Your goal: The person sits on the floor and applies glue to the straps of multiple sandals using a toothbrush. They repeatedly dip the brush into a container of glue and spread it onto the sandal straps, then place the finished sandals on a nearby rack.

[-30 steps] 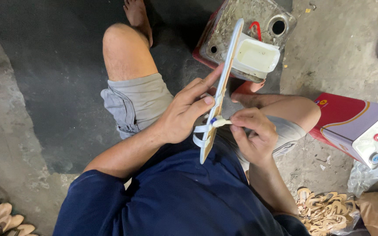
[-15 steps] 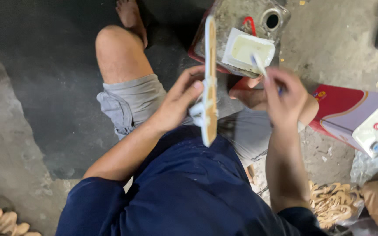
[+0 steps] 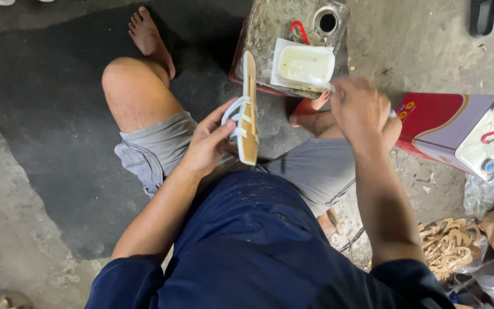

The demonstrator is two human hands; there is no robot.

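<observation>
I see my left hand (image 3: 207,146) with fingers pinching the tan sandal sole (image 3: 249,109) on edge at center. At 2 o'clock, my right hand (image 3: 361,109) fingers pinch a blurred brush over the glue tray (image 3: 304,64).

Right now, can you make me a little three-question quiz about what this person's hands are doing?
1. True or false: the left hand holds the sandal sole on edge.
2. Which hand reaches to the white tray of pale paste on the metal can? A left, B right.
3. What colour are the sole's straps?

Key: 1 true. 2 B, the right hand, holding a blurred thin tool. 3 white.
</observation>
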